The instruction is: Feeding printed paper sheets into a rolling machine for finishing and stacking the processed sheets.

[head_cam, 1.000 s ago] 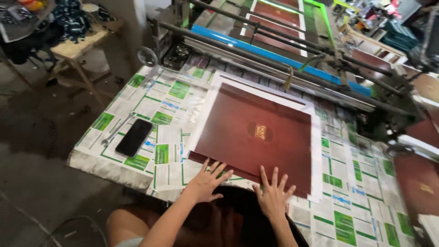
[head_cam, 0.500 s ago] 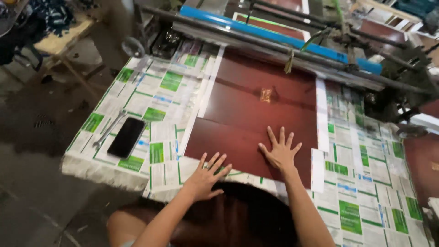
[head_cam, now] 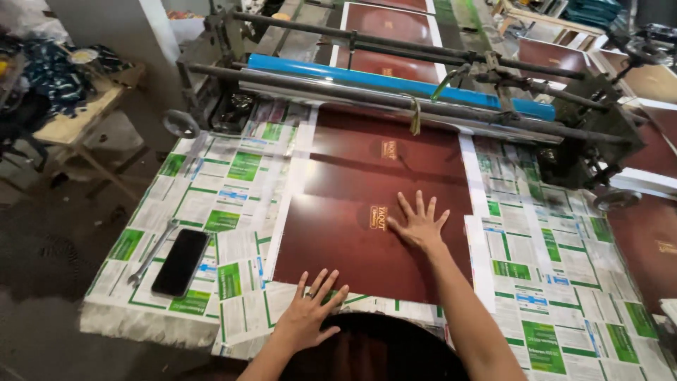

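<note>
The dark red printed sheet (head_cam: 352, 247) lies flat on the green-and-white paper-covered table (head_cam: 233, 176), its far edge overlapping another red sheet (head_cam: 381, 144) that runs under the machine rollers (head_cam: 395, 81) at 12 o'clock. The right hand (head_cam: 417, 227) presses on it, fingers spread flat; the left hand (head_cam: 310, 317), also open, rests at the near edge at 6 o'clock. Feeding seems under way; next comes a level, square push. No containers show; a black phone (head_cam: 180, 261) lies at 9 o'clock
</note>
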